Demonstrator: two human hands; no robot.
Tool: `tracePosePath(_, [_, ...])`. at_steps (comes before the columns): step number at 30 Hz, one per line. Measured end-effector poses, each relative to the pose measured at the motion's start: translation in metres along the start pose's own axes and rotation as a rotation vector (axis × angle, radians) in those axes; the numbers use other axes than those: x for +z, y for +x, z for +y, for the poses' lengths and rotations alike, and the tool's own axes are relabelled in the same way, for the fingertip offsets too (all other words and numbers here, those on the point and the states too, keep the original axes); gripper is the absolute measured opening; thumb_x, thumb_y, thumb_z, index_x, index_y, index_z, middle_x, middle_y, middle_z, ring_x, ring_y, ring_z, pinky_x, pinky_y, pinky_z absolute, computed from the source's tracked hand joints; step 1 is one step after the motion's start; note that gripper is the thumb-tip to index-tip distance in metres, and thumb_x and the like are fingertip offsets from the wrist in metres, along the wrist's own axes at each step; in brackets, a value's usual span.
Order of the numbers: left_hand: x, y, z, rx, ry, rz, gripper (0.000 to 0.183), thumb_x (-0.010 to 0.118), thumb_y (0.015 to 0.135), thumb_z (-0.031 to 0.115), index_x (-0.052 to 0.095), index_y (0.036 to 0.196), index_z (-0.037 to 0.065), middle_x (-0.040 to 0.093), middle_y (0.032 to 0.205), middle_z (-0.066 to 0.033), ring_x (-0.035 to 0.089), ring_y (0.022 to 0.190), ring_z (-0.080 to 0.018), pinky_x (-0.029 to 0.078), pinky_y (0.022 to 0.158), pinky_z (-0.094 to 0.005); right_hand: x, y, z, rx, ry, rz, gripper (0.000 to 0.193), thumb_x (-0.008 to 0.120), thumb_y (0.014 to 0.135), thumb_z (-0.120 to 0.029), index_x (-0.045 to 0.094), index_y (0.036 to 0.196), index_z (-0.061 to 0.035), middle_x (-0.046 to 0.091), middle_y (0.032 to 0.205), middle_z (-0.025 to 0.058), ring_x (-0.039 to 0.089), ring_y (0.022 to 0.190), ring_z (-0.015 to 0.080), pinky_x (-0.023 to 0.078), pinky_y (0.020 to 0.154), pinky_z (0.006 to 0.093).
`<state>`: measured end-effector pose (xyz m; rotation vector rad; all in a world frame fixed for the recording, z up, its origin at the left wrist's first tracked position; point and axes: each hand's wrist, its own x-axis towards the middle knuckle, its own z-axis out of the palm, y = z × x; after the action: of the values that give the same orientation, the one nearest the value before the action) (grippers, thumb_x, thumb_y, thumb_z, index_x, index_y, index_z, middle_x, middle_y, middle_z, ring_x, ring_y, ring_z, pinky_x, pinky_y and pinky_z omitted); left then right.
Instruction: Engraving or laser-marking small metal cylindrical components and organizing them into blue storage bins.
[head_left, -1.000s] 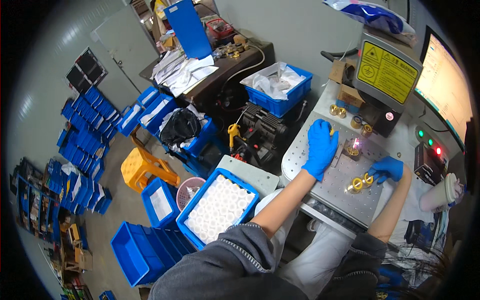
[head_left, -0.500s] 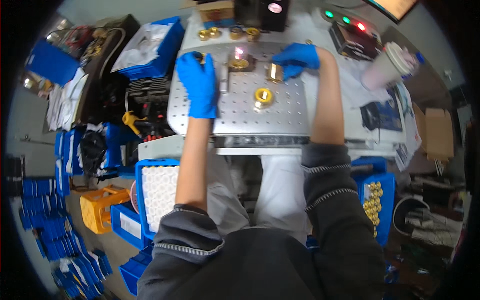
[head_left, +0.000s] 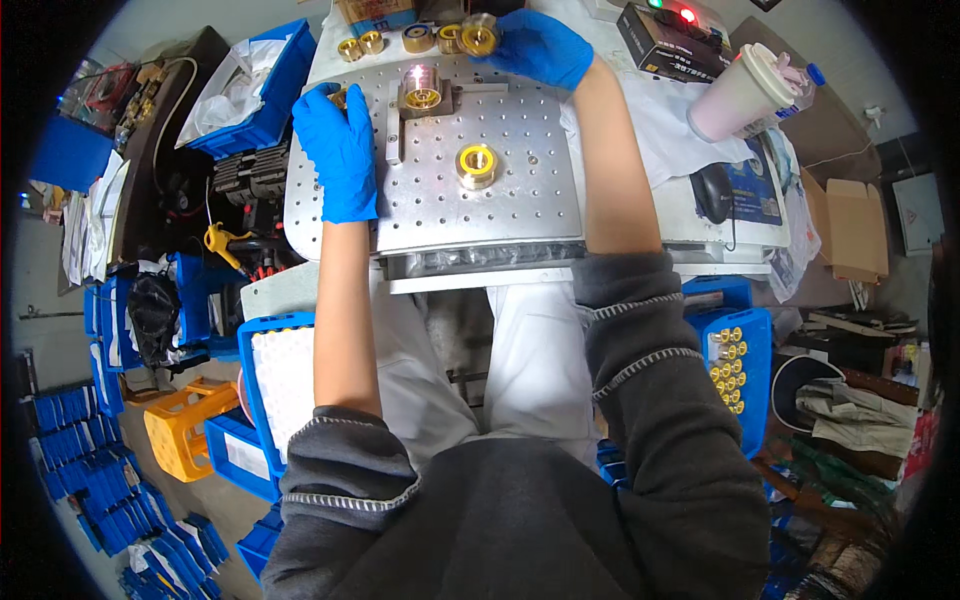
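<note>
My right hand [head_left: 540,48], in a blue glove, reaches to the far edge of the plate. Its fingers grip a brass-coloured cylindrical fitting [head_left: 478,38], slightly blurred, beside several similar fittings [head_left: 418,40]. Over the plate's left edge, my gloved left hand [head_left: 340,155] is closed round a small brass-coloured part [head_left: 339,98], mostly hidden by the fingers. Between the hands, a shiny fitting [head_left: 422,92] sits against a metal block with a pinkish light on it. Nearer to me, a fitting with a yellow ring top [head_left: 477,165] stands on the perforated metal plate [head_left: 430,215].
At the left stands a blue bin with white sheets [head_left: 262,85]. On the right are a lidded cup [head_left: 740,95], a dark box [head_left: 670,45] and a black mouse [head_left: 712,192]. Blue trays flank my legs, one with white pieces [head_left: 278,370], one with brass fittings [head_left: 728,370].
My right hand has carried its fitting from the plate's right side to the far row. My left hand stays at the plate's left edge. The whole view has shifted.
</note>
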<state>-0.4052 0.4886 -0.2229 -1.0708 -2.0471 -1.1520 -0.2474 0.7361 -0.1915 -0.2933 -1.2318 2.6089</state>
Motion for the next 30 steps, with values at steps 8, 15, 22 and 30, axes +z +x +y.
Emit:
tracePosePath(8, [0.001,0.004,0.003,-0.099,-0.127,-0.065,0.045,0.065,0.083,0.029,0.053,0.114,-0.002,0.058,0.104,-0.0214,0.056,0.097,-0.0350,0.045,0.083,-0.0425,-0.017,0.064,0.033,-0.098,0.416,-0.647,0.035,0.037,0.099,-0.033,0.054,0.090,-0.0044,0.054,0.074,0.0030,0.054,0.068,0.0183,0.047,0.063,0.0296])
tracePosePath(15, [-0.006,-0.005,-0.012,-0.105,-0.034,-0.100,0.048,0.069,0.077,0.025,0.055,0.115,0.000,0.060,0.103,-0.0211,0.058,0.096,-0.0349,0.047,0.082,-0.0419,0.008,0.049,0.046,-0.119,0.077,0.043,0.043,0.046,0.096,-0.024,0.037,0.133,-0.0025,0.053,0.126,0.0172,0.056,0.113,0.0269,0.052,0.090,0.0328])
tracePosePath(22, [0.006,0.004,0.007,-0.031,-0.078,-0.002,0.045,0.070,0.075,0.015,0.055,0.116,0.004,0.060,0.102,-0.0191,0.057,0.094,-0.0356,0.046,0.080,-0.0430,-0.037,0.072,0.027,0.072,0.456,-0.317,0.031,0.042,0.096,-0.033,0.054,0.103,-0.0052,0.058,0.085,0.0016,0.056,0.073,0.0133,0.050,0.064,0.0279])
tracePosePath(30, [-0.007,-0.001,-0.009,-0.140,0.187,-0.087,0.046,0.071,0.074,0.019,0.055,0.113,0.003,0.060,0.100,-0.0181,0.056,0.093,-0.0346,0.045,0.080,-0.0429,0.029,0.033,0.037,-0.092,-0.037,0.091,0.031,0.048,0.093,-0.035,0.054,0.120,-0.0203,0.062,0.101,0.0011,0.060,0.083,0.0165,0.054,0.069,0.0405])
